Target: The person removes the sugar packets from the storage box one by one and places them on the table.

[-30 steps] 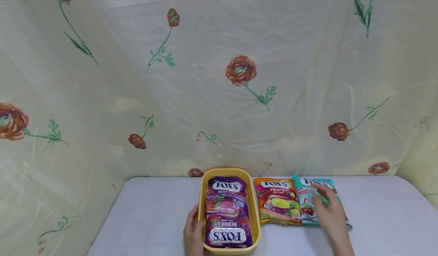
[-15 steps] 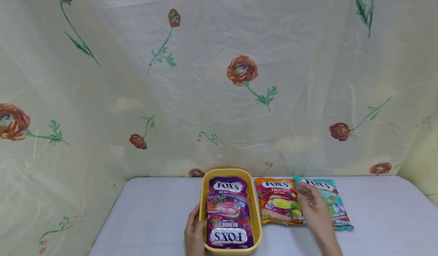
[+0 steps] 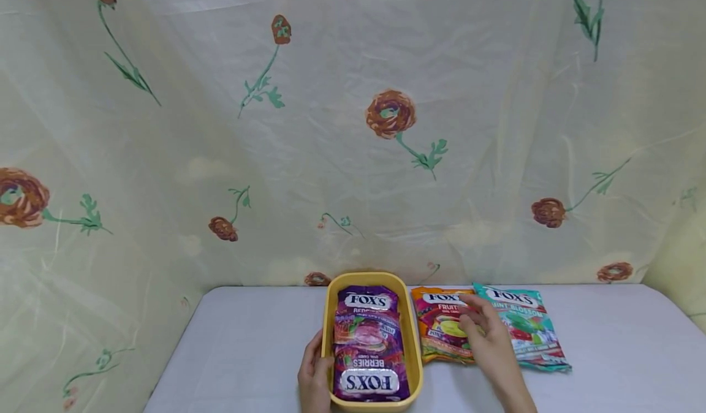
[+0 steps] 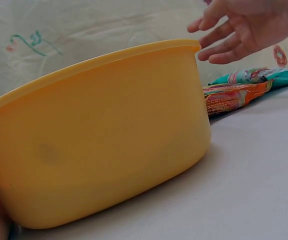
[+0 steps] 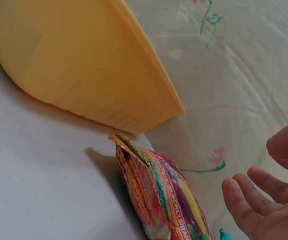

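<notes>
My left hand (image 3: 314, 376) holds the left side of a yellow plastic tub (image 3: 417, 364), its thumb over the rim and its fingers along the outer wall. Inside the tub lie purple Fox's Berries candy bags (image 3: 368, 345), with one label upside down. My right hand (image 3: 488, 336) hovers over the orange Fox's Fruits candy bag (image 3: 444, 324), covering part of it. In the right wrist view its fingers (image 5: 256, 200) are spread and loosely bent, apart from the bag. To the right lies a teal Fox's Mint Blossom candy bag (image 3: 529, 330).
Everything stands on a white table (image 3: 242, 352). A pale curtain (image 3: 309, 155) printed with flowers hangs behind the table and at both sides. The orange bag lies close beside the tub's right wall, and the teal bag lies against the orange one.
My right hand has moved left, from above the teal bag to above the orange bag. The teal bag has shifted slightly right. My left hand stays at the tub.
</notes>
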The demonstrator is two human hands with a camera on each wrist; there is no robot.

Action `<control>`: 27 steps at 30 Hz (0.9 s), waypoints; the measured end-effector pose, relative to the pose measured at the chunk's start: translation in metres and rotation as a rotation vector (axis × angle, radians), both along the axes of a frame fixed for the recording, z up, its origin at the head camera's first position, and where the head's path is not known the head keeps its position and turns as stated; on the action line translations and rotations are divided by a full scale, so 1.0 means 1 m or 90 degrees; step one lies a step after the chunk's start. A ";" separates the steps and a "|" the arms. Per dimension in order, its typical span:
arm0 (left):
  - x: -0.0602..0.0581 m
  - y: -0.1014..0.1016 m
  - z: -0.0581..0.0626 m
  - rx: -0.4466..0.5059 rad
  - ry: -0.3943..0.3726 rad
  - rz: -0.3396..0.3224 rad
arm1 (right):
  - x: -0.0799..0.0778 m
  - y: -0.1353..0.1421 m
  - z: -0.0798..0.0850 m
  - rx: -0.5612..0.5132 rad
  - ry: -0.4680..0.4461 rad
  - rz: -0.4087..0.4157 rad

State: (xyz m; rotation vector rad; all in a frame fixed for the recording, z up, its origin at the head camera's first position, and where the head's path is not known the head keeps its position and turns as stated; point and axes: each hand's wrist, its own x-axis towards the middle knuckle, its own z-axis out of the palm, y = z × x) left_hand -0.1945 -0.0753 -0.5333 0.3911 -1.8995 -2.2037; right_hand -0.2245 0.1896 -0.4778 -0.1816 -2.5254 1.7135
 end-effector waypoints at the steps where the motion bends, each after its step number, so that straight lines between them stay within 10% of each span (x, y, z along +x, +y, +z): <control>1: 0.000 0.000 0.000 -0.002 -0.002 0.000 | 0.000 -0.002 -0.001 0.001 0.007 -0.006; 27: -0.002 0.002 0.003 -0.020 -0.033 0.014 | 0.009 -0.042 0.016 -0.053 -0.027 0.053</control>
